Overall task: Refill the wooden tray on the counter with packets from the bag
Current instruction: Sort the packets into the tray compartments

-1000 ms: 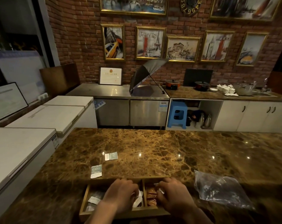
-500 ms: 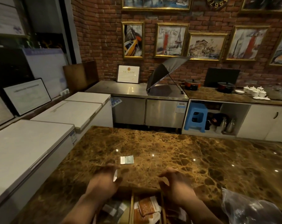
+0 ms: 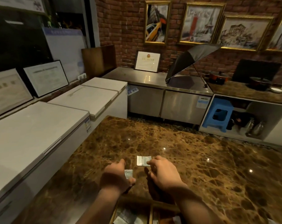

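Both hands have come forward out of the wooden tray since the earlier frames and now reach over the brown marble table toward the loose packets lying beyond it, while the view has swung left so that the bag is out of sight. The left hand [image 3: 116, 175] has its fingers curled around a small pale green-and-white packet [image 3: 128, 173], thumb below and fingertips above, and seems to have it pinched or nearly so. The right hand [image 3: 161, 172] hovers with loosely bent fingers, its fingertips at the near edge of a second flat rectangular white-and-green packet [image 3: 143, 160], which lies flat on the table; whether they touch it cannot be told. To do this step well, each thin sachet probably needs sliding or tipping by one edge, since it lies flush on polished stone, and then carrying back over the tray's rim. The light wooden divided tray [image 3: 150, 214] sits at the near edge of the table, just below the forearms, mostly cut off by the frame; a divider shows, and pale packets already lie in its left compartment.
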Demonstrator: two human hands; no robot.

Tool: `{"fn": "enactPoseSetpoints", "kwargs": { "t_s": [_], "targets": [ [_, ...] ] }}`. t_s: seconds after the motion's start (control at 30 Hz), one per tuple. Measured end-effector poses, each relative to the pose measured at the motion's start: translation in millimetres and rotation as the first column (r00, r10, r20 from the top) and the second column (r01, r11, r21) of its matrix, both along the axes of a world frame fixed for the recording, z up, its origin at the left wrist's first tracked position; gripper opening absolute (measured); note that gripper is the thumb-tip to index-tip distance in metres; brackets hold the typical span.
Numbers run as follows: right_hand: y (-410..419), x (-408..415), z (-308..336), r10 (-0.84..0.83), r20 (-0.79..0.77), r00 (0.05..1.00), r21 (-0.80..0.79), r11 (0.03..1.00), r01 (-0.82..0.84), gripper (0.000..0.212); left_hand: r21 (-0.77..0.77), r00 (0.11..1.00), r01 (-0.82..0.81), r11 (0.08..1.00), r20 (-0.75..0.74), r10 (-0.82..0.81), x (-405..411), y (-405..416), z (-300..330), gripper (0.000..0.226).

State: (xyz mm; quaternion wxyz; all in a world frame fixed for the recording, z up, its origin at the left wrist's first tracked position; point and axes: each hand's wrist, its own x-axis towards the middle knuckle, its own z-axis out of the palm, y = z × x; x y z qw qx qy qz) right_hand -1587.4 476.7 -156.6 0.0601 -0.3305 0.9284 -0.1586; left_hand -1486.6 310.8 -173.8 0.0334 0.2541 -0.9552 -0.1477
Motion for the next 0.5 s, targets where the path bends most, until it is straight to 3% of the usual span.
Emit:
{"fn": "enactPoseSetpoints", "kwargs": {
  "t_s": [0.1,0.23,0.33,0.5],
  "targets": [
    [-12.4,-11.2,-7.1,0.037,-0.002,0.999,0.015,0.999,-0.037,0.050,-0.086,0.999,-0.007,0.996,0.036,0.010,-2.7,4.2,-7.4,0.073],
    [-26.2,-22.1,-14.6,0.102,0.046,0.994,0.100,0.989,-0.107,0.057,-0.172,1.000,0.018,0.985,0.028,-0.013,-3.6,7.0,-11.3,0.065],
    [-29.2,-21.5,-16.1,0.158,0.022,0.987,0.165,0.973,-0.159,0.041,-0.132,0.999,0.013,0.991,-0.051,-0.019,-2.1,3.2,-15.1,0.051],
    [-27.0,-15.6,-17.3,0.166,-0.174,0.971,0.217,0.968,-0.127,0.023,-0.074,0.991,0.069,0.995,-0.106,-0.077,1.1,2.6,-10.4,0.031]
  ]
}}
